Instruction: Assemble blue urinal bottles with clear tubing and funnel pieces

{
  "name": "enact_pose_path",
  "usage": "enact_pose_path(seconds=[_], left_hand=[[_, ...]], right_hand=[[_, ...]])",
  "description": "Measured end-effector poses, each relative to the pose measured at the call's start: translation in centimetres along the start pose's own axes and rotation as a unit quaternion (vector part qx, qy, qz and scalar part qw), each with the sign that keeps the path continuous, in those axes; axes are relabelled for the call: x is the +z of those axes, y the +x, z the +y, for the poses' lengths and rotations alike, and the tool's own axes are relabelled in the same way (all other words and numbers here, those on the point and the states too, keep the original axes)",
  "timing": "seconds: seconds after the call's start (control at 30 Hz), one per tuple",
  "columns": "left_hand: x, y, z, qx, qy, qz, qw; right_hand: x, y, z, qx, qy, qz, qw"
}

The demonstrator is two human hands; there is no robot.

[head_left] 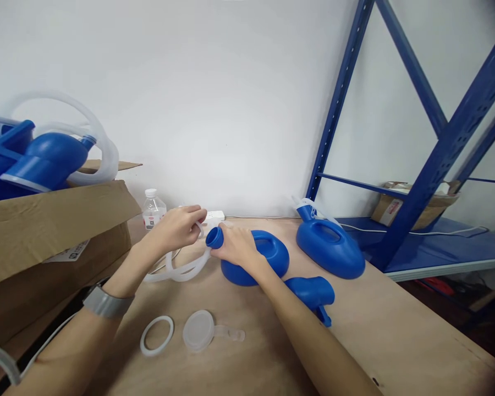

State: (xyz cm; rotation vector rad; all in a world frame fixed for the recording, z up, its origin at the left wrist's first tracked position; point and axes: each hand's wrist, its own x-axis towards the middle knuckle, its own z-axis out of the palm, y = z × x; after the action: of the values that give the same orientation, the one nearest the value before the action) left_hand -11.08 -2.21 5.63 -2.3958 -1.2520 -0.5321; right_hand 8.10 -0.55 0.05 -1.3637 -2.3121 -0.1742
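Note:
My left hand (182, 226) is closed around an end of translucent plastic tubing (185, 272), just left of the bottle mouth. The rest of that tubing loops down onto the table. My right hand (238, 246) is wrapped around the neck of a blue urinal bottle (275, 261), which lies with its open mouth toward the left. Part of the neck is hidden behind my fingers. Nearer to me lie a white ring (143, 342) and a translucent round cap with a strap (198, 331). A blue funnel-like piece (309, 291) rests right of my right forearm.
Another blue urinal bottle (330, 248) with tubing stands at the right. At left, an open cardboard box (58, 225) holds blue parts and coiled tubing. A clear water bottle (153, 209) and a white power strip (215, 215) are near the wall. Blue metal shelving (429, 159) borders the right.

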Motion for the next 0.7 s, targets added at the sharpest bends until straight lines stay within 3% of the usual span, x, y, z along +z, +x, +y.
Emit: enact_pose_path(seconds=[0.07,0.13,0.23,0.3,0.37,0.43,0.53,0.6,0.7], left_hand=[[-0.1,0.1,-0.2,-0.052,-0.051,-0.012,0.997],[0.5,0.3,-0.5,-0.145,-0.123,-0.044,0.981],[1.8,0.3,-1.3,-0.296,-0.237,-0.101,0.920],[2.6,0.2,-1.8,-0.348,-0.284,-0.124,0.885],[2.9,0.0,-2.1,-0.365,-0.322,-0.144,0.862],[2.8,-0.1,-1.9,-0.372,-0.404,-0.160,0.820],[2.0,0.0,-0.8,-0.346,-0.524,-0.166,0.760],[1.4,0.2,0.1,-0.314,-0.538,-0.170,0.763],[0.6,0.1,0.8,-0.273,-0.504,-0.192,0.796]], right_hand=[[0.0,0.0,-0.1,0.003,-0.001,-0.002,1.000],[0.0,0.0,-0.1,0.008,-0.003,-0.003,1.000],[-0.4,-0.1,0.0,0.004,0.001,-0.013,1.000],[-1.0,-0.1,0.3,-0.019,0.016,-0.039,0.999],[-1.7,0.0,0.8,-0.049,0.028,-0.082,0.995],[-2.3,0.0,1.2,-0.076,0.022,-0.120,0.990],[-2.7,0.2,1.6,-0.107,-0.001,-0.128,0.986],[-2.7,0.3,1.8,-0.119,-0.011,-0.115,0.986],[-2.6,0.3,2.1,-0.124,-0.021,-0.103,0.987]])
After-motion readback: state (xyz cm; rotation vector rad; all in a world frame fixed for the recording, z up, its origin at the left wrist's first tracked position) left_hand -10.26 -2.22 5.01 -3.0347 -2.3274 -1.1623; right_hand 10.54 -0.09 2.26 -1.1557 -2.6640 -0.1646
